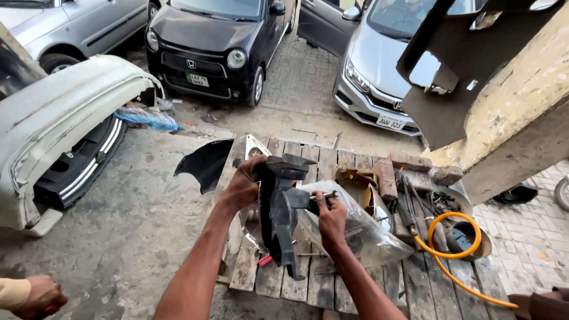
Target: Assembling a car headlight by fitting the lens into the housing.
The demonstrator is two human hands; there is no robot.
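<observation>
**Open yard in daylight**

You stand on a stained concrete floor [136, 225]. At twelve o'clock, three parked cars [207, 41] wait on brick paving [302, 77]. At two o'clock rises a yellowish wall [521, 101]. A wooden pallet table [308, 284] lies at six o'clock.

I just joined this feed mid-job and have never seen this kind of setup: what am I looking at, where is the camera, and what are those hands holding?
There is no machine here. One camera on a person's head looks down at their bare hands. The left hand grips the top of a black plastic car part, held upright. The right hand holds a metal tool against it. Behind it lies a clear headlight unit on a wooden pallet table, with bricks and an orange hose. Another person's hand shows at bottom left.
</observation>
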